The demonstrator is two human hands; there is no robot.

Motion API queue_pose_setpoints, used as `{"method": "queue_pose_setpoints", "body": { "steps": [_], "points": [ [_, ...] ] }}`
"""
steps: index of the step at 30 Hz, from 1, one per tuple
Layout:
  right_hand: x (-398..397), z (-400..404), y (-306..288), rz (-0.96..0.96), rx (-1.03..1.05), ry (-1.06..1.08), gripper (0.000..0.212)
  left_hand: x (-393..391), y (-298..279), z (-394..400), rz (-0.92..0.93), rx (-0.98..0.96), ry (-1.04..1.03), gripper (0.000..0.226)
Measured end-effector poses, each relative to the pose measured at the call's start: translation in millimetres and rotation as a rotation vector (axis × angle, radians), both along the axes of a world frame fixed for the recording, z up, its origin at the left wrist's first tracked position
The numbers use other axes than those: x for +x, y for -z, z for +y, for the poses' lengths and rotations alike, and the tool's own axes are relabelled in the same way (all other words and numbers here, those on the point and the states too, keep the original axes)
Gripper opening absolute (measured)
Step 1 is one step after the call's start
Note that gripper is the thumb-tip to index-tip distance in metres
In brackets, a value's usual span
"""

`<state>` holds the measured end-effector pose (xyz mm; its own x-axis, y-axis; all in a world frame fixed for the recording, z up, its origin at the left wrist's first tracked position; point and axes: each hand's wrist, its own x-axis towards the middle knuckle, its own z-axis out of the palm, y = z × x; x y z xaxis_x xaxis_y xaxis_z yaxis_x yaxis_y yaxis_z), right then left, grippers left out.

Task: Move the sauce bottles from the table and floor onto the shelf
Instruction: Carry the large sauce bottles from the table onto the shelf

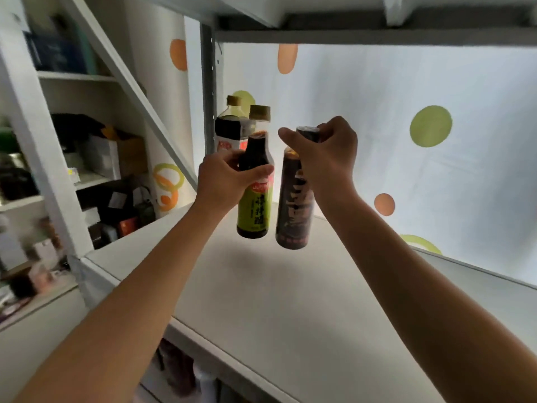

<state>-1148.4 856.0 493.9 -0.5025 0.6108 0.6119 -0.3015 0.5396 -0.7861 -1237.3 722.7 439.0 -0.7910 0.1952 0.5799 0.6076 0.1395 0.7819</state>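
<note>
Both hands are up over the shelf (290, 286), each carrying one sauce bottle. The left hand (223, 181) wraps its fingers and thumb around the shoulder of the green-labelled bottle (255, 196), just below the neck. The right hand (322, 158) grips the dark-labelled bottle (295, 205) high up, fingers curled around the cap and neck. Both bottles hang upright just above the shelf board, close beside each other but apparently not touching; the picture is a little soft there, so a light contact cannot be ruled out.

Behind them, at the back left corner of the shelf, two yellow-capped bottles (247, 126) already stand against the spotted backing (406, 97).

Both carried bottles look full of dark liquid, so they are probably fairly heavy for their size and stiff in the hand; whether glass or hard plastic cannot be told. Their smooth shrink labels may be slippery. The shoulder grip of the left hand seems the safer one, since the taper stops the bottle sliding down. The cap grip of the right hand lets the tall bottle swing like a pendulum, and a loose cap would be a risk. Each bottle should land flat on its base, since tall narrow ones tip easily and could knock those standing behind.
</note>
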Motion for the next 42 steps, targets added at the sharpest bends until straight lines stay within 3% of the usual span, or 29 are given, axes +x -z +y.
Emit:
{"method": "queue_pose_setpoints", "body": {
  "steps": [4,16,24,29,42],
  "points": [
    [-12,14,4,-0.022,-0.034,0.045,0.049,-38,-8,25,0.071,-0.067,-0.042,0.040],
    [-37,37,17,-0.015,-0.005,0.111,0.049,-96,24,67,0.139,-0.221,-0.167,0.050],
    [-70,46,32,-0.113,0.012,0.148,0.051,-113,40,75,0.175,-0.175,-0.264,0.057],
    [-97,49,28,-0.189,0.041,0.215,0.050,-116,41,75,0.228,-0.140,-0.263,0.050],
    [-152,43,26,-0.311,0.240,0.388,0.048,-126,40,74,0.275,-0.155,-0.245,0.051]
  ]
}}
